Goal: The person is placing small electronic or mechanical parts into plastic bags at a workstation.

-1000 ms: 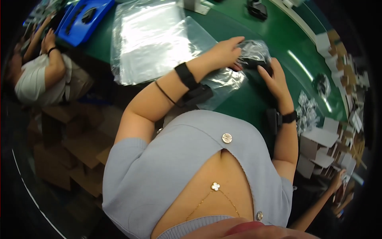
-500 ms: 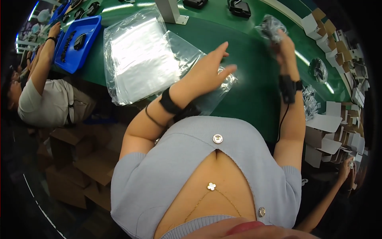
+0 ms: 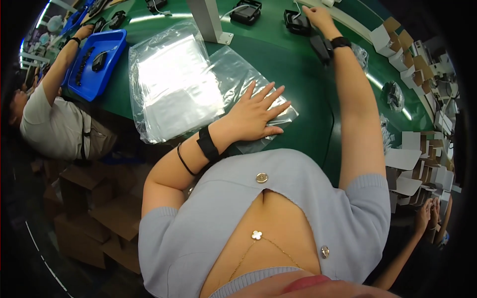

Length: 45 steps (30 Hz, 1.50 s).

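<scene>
My left hand (image 3: 256,111) lies flat with fingers spread on a clear plastic bag (image 3: 232,67), beside a stack of clear bags (image 3: 171,84). My right hand (image 3: 320,19) reaches to the far side of the green table, its fingers drawn together close beside the white cable (image 3: 297,7) of a black box-shaped device (image 3: 298,24). Whether the fingers grip that cable is hard to make out. A black module strapped to my right wrist stands out below the hand. Partly behind my right forearm, a plastic-wrapped item (image 3: 360,57) rests on the table.
Another black device (image 3: 246,12) stands beside a grey metal post (image 3: 206,20). More wrapped items (image 3: 395,94) and open white boxes (image 3: 405,158) are on the right. A blue tray (image 3: 107,67) with black parts sits at left, near a co-worker (image 3: 54,119).
My right hand has released the wrapped item at the right and moved farther out to the black device. My left hand has come down and spread flat on the clear bag.
</scene>
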Available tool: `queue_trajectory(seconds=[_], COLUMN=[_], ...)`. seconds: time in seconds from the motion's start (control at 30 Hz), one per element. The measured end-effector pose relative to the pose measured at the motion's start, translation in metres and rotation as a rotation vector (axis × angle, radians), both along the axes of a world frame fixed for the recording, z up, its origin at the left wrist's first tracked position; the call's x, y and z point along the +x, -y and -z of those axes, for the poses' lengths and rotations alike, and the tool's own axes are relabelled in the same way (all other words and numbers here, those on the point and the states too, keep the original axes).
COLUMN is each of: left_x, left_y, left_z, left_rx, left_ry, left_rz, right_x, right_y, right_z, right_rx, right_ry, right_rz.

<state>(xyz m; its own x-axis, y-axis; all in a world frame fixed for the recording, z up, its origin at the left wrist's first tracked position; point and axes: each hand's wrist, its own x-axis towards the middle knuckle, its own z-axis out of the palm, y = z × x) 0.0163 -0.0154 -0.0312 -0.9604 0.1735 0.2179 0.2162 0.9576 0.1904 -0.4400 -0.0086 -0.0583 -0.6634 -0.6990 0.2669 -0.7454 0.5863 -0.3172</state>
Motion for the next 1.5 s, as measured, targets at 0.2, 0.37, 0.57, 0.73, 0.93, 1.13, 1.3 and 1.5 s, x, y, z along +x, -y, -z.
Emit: queue_trajectory(seconds=[0.2, 0.37, 0.57, 0.73, 0.93, 1.13, 1.3, 1.5], left_x=[0.006, 0.005, -0.002, -0.005, -0.005, -0.007, -0.009, 0.022], left_y=[0.004, 0.016, 0.025, 0.026, 0.028, 0.029, 0.023, 0.007], left_z=[0.007, 0.006, 0.007, 0.01, 0.014, 0.019, 0.028, 0.001], left_rx=[0.035, 0.106, 0.154, 0.129, 0.082, 0.049, 0.077, 0.262], left_ry=[0.019, 0.04, 0.038, 0.014, 0.011, -0.004, -0.107, -0.02], left_rz=[-0.003, 0.014, 0.014, 0.03, 0.02, -0.002, 0.036, -0.075], right_x=[0.012, 0.036, 0.06, 0.072, 0.105, 0.141, 0.106, 0.212], right_y=[0.064, 0.034, -0.031, -0.028, -0.03, -0.027, -0.035, -0.102], right_z=[0.011, -0.022, -0.03, -0.013, -0.025, -0.036, 0.003, -0.06], right_rx=[-0.275, -0.526, -0.159, -0.211, -0.179, -0.067, -0.074, -0.829], right_ry=[0.268, 0.134, -0.232, -0.361, -0.091, 0.033, 0.058, 1.275], right_rz=[-0.099, -0.353, -0.575, -0.67, -0.565, -0.307, -0.056, -0.186])
